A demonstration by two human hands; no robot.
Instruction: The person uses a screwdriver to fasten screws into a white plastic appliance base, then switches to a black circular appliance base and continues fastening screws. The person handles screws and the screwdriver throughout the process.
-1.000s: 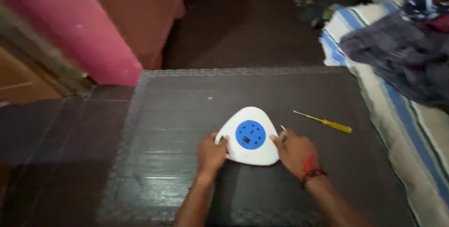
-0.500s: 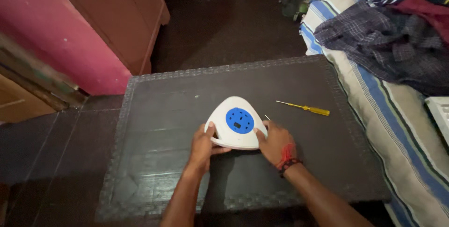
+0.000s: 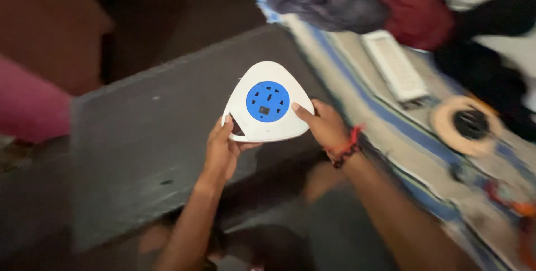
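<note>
Both hands hold the white, rounded-triangle socket box (image 3: 267, 105) up in the air, above the near right edge of the bench (image 3: 145, 148), its blue round face turned up to the camera. The left hand (image 3: 220, 153) cups the lower left corner from beneath, fingers closed around the rim. The right hand (image 3: 324, 126) clamps the right edge, thumb lying on top beside the blue disc; a red thread band sits on that wrist. So both grips are closed on the box.

By the look of it, the box is off the bench and in hand for a look-over; its casing appears closed and whole, with no screws or parts seen out of it, so any opening or work on it seems not yet begun. No tool is in either hand.

The dark bench lies below and to the left, bare where it shows. To the right is a bed with a striped cloth (image 3: 391, 137). On it lie a tape roll (image 3: 466, 123) and, further, a white flat strip (image 3: 393, 64). Beyond that is a heap of clothes (image 3: 391, 3). Nothing stands between the hands and the bench; the picture is blurred, so fine detail is uncertain.
</note>
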